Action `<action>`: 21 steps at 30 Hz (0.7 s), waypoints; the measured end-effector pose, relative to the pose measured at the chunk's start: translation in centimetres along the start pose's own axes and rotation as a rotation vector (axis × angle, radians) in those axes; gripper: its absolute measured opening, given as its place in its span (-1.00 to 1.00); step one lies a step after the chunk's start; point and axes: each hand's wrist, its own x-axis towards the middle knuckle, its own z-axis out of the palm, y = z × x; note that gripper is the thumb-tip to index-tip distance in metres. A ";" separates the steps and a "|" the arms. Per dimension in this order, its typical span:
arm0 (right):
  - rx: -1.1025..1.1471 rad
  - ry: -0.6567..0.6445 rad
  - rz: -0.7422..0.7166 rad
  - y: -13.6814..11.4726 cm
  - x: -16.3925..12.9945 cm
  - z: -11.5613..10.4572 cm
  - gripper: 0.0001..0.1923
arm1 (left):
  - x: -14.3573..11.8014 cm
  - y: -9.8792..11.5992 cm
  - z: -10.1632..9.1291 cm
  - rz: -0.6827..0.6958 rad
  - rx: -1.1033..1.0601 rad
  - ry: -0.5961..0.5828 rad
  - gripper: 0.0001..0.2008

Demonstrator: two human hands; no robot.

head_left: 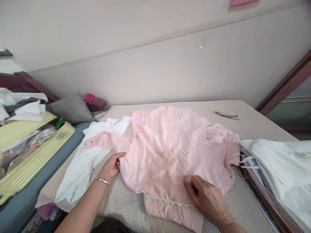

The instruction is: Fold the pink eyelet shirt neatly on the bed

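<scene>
A pink blouse (167,142) with cut-out flower embroidery lies spread in front of me, its sleeves out to both sides. A strip of cream lace (167,201) runs across pink cloth at its lower edge. My left hand (113,165), a silver bracelet (102,180) at its wrist, pinches the blouse's left edge below the sleeve. On the lower right part of the blouse, my right hand (205,195) is closed, with thumb and curled fingers on the fabric. White cut pieces (80,174) lie under the left sleeve.
Eyeglasses (227,115) lie near the wall on the padded surface (204,108). White cloth (279,165) tops a stack of folded fabric at right. At left stand a yellow box (46,155) with things inside and a grey cushion (70,108). Dark hair (110,226) shows at the bottom.
</scene>
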 end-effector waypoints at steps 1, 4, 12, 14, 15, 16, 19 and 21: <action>-0.002 -0.002 0.001 0.0 0.0 0.0 -0.61 | -0.3 -0.3 -0.5 0.066 0.008 0.027 -0.72; -0.003 -0.019 0.005 0.0 0.0 0.0 -0.62 | -1.2 -1.4 -2.7 0.312 0.163 0.177 -0.66; -0.004 -0.018 0.003 0.1 0.0 0.2 -0.62 | -2.3 -3.7 -4.3 0.363 0.417 0.332 -0.57; -0.009 -0.028 0.007 0.1 0.0 0.1 -0.61 | -2.2 -3.8 -4.1 0.372 0.445 0.360 -0.58; -0.011 -0.036 0.012 0.1 0.0 0.0 -0.61 | -2.1 -3.8 -4.2 0.381 0.498 0.398 -0.60; -0.011 -0.045 0.015 0.0 0.0 0.0 -0.61 | -2.0 -3.9 -4.5 0.391 0.577 0.439 -0.63; -0.014 -0.053 0.021 0.1 -0.1 0.0 -0.62 | -2.0 -3.7 -6.0 0.422 0.949 0.530 -0.75; -0.022 -0.050 0.014 0.2 -0.2 0.2 -0.63 | -2.2 -3.1 -6.5 0.436 1.223 0.604 -0.77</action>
